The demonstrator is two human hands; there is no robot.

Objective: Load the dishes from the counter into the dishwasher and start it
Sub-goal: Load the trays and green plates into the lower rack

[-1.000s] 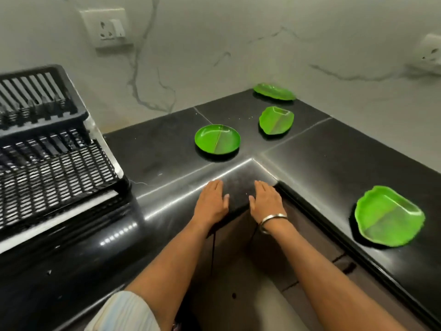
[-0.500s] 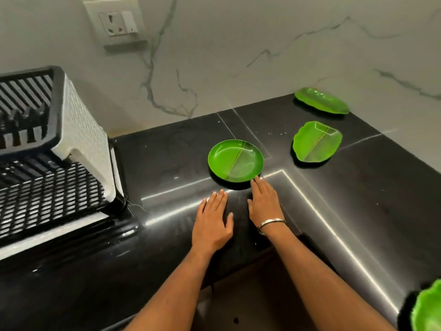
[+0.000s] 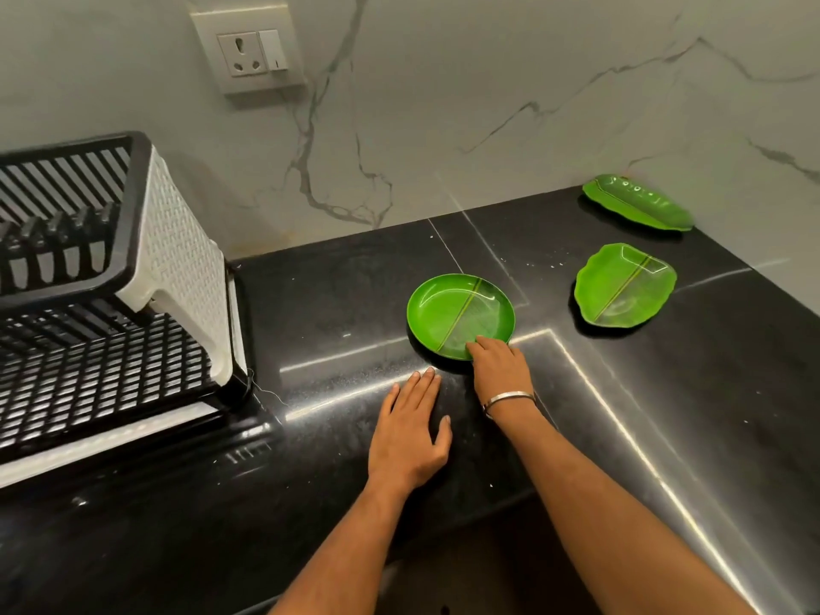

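A round green plate lies on the black counter near the inner corner. My right hand, with a metal bangle on the wrist, reaches to the plate's near rim, and its fingers curl over that rim onto the plate. My left hand lies flat on the counter just left of the right hand, fingers straight, holding nothing. A leaf-shaped green plate sits to the right, and a long green leaf dish lies farther back against the wall.
A black and white two-tier dish rack stands on the counter at the left. A wall socket sits on the marble backsplash above. The counter's front edge runs close under my forearms.
The view has moved closer to the counter corner. My right hand slid forward from beside the round plate onto its near rim. The left hand stayed flat on the counter.
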